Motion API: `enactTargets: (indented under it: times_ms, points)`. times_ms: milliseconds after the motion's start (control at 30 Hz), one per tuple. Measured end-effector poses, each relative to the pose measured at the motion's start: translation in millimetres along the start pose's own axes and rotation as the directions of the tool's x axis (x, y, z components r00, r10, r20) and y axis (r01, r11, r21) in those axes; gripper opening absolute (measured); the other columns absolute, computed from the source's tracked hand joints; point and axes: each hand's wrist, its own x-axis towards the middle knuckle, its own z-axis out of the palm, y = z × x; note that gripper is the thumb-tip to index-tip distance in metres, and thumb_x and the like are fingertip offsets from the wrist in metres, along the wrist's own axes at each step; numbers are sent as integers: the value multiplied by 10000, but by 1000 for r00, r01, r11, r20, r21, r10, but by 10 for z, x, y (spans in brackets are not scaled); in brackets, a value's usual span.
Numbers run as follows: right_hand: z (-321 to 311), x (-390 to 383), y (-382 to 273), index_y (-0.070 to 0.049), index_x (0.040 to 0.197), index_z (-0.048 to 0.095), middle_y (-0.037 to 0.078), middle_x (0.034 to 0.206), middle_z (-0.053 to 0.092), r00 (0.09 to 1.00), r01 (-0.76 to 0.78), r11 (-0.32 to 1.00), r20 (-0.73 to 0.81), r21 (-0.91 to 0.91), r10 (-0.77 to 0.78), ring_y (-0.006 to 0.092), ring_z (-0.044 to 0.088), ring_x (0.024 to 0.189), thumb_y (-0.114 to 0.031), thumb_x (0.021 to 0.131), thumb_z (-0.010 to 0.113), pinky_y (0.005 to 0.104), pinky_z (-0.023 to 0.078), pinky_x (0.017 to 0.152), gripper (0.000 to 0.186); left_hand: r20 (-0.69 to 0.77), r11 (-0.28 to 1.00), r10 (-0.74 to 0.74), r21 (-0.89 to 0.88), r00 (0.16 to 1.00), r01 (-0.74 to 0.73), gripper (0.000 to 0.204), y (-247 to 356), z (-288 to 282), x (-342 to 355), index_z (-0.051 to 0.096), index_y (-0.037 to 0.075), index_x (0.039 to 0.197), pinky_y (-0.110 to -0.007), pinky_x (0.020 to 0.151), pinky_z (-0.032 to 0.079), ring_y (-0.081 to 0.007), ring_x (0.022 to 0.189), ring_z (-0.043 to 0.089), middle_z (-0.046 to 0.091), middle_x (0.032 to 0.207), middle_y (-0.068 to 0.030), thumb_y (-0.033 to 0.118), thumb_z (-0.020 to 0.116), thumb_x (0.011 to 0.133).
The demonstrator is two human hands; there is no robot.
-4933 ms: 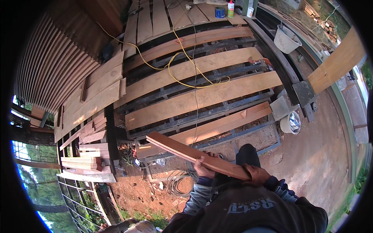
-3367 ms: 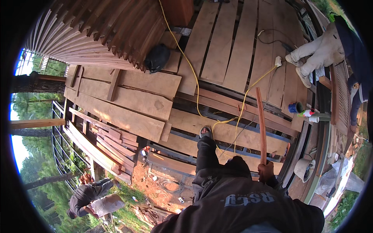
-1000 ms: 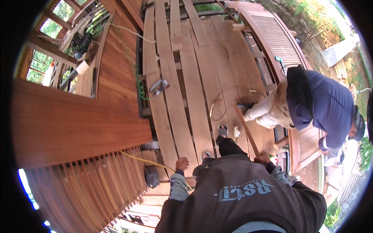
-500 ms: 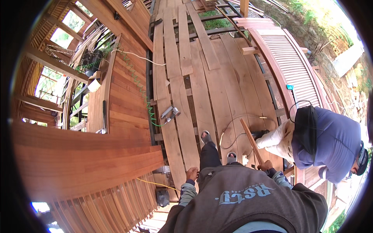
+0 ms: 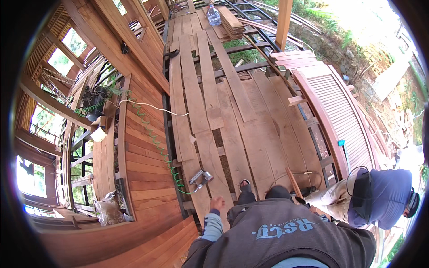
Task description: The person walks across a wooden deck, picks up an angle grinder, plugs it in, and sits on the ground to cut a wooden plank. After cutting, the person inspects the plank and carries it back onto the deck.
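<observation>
My left hand [image 5: 217, 204] hangs in front of my left side with its fingers loosely apart and nothing in it. On the floorboards just beyond it lies a silver air tool [image 5: 202, 179], joined to a green coiled hose [image 5: 152, 134]. To the right of my body a narrow wooden strip [image 5: 293, 183] slants up from my right side. My right hand is hidden behind my torso, at the strip's lower part, where it was gripping half a second ago. One sandalled foot [image 5: 245, 184] shows on the boards ahead of me.
A co-worker [image 5: 380, 196] in a blue top bends over close on my right. A louvred panel [image 5: 342, 107] lies beyond them. Gaps open between the loose floorboards [image 5: 210, 85]. A water jug [image 5: 213, 17] stands far ahead by stacked boards. A plank wall [image 5: 143, 156] runs along the left.
I have moved forward along the boards, and the view has tilted up, bringing the water jug in. My left hand has reached forward. My right hand has gone out of sight behind my torso.
</observation>
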Motion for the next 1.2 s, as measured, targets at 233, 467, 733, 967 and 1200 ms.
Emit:
enactTargets:
  times_ms: [233, 467, 733, 967, 1200]
  points:
    - [268, 1075, -933, 43, 891, 670, 279, 880, 671, 977, 204, 971, -93, 123, -194, 416, 671, 861, -373, 666, 763, 457, 524, 740, 481, -57, 867, -169, -484, 984, 121, 215, 1654, -600, 1047, 616, 55, 1070, -330, 557, 556, -187, 657, 652, 655, 836, -101, 199, 604, 911]
    - [-37, 1990, -2677, 12, 749, 666, 259, 760, 658, 881, 457, 881, -75, -121, -467, 411, 675, 768, -352, 637, 771, 468, 528, 669, 396, 36, 772, -300, -577, 953, 265, 238, 2108, -393, 1848, 585, 56, 1109, -362, 593, 570, -238, 684, 672, 656, 859, -127, 208, 588, 925]
    - [-906, 2845, -5687, -10, 814, 681, 216, 781, 674, 810, 581, 708, 196, -402, -553, 359, 685, 772, -381, 598, 753, 432, 553, 689, 435, 47, 805, -421, -441, 906, 397, 273, 3247, -484, 3070, 588, 53, 1118, -351, 604, 554, -215, 745, 671, 657, 865, -109, 259, 583, 940]
    - [-1610, 2786, -7917, 32, 970, 606, 258, 876, 661, 768, 631, 700, 146, -333, -623, 421, 649, 859, -306, 589, 717, 455, 528, 800, 521, -112, 856, -223, -499, 968, 139, 298, 4448, -714, 4100, 621, 38, 1087, -278, 584, 540, -171, 670, 658, 671, 876, -104, 293, 572, 940]
    - [-1484, 2949, -9253, 43, 997, 579, 264, 849, 650, 685, 728, 651, 201, -214, -700, 435, 639, 836, -236, 591, 675, 476, 516, 781, 501, -12, 819, -155, -561, 988, 122, 350, 5665, -770, 4993, 617, 60, 1150, -287, 644, 540, -169, 769, 659, 671, 947, -92, 344, 579, 948]
